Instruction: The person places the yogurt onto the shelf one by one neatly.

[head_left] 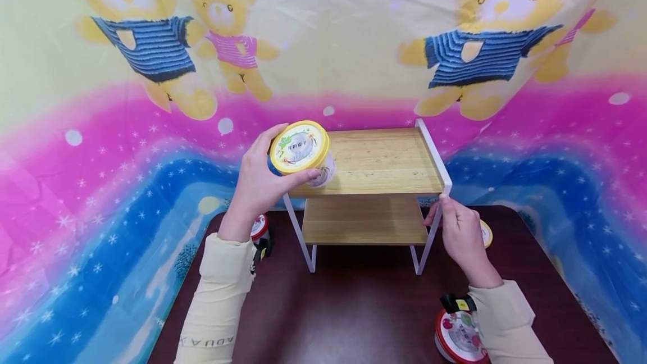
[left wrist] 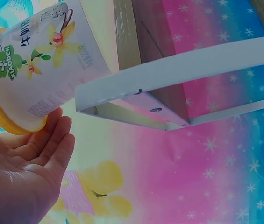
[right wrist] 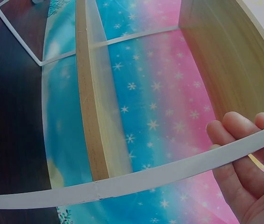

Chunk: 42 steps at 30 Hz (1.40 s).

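A paper ice cream tub [head_left: 323, 172] with a yellow lid [head_left: 300, 147] is in my left hand [head_left: 260, 178], at the left end of the top shelf. Thumb and fingers grip it near the lid; in the left wrist view the tub [left wrist: 61, 60] shows printed vanilla flowers, beside the rack's white frame [left wrist: 178, 70]. Whether its base touches the shelf cannot be made out. My right hand [head_left: 461, 233] grips the white metal frame at the right of a two-tier wooden rack [head_left: 374, 181]. In the right wrist view its fingers [right wrist: 237, 126] curl round the white bar [right wrist: 178, 172].
The rack stands on a dark brown table [head_left: 354, 308]. A red-lidded tub [head_left: 460, 336] is at front right, partly behind the right sleeve. Another red-lidded tub [head_left: 260, 227] sits behind the left wrist, and a yellow-rimmed lid [head_left: 486, 233] shows beyond the right hand. A bear-print cloth [head_left: 323, 60] hangs behind.
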Tool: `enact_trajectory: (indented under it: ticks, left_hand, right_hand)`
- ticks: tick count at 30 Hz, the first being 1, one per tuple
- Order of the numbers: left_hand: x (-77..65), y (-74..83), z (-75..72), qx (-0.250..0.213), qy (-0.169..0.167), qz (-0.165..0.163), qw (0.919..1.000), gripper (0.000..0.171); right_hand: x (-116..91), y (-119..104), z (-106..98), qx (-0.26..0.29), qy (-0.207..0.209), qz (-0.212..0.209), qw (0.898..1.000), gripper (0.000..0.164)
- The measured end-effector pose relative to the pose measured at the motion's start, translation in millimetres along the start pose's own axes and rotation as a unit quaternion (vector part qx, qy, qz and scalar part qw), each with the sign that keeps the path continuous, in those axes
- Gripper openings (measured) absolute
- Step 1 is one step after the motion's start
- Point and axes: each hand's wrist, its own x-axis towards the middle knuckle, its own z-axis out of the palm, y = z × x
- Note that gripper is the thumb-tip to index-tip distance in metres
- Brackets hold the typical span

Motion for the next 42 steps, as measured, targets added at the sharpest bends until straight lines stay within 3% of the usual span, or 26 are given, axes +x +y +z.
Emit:
enact_trajectory:
  ticks: [27,35,42]
  left_hand:
    - [13.1,-7.2,11.4,0.025,-0.018,-0.012,0.9994,0.097]
    - [13.0,-10.2,15.8,0.003,-0.014,-0.024,0.9996,0.102]
    - [11.7,-12.2,20.3,-0.012,-0.003,-0.020,0.9997,0.096]
  right_hand:
    - [-0.1,2.4,1.0,0.011,0.010,-0.002,1.000,0.050]
    - [-0.1,2.3,0.9,0.012,0.006,0.002,1.000,0.051]
    - [0.2,2.4,0.7,0.018,0.004,0.001,1.000,0.050]
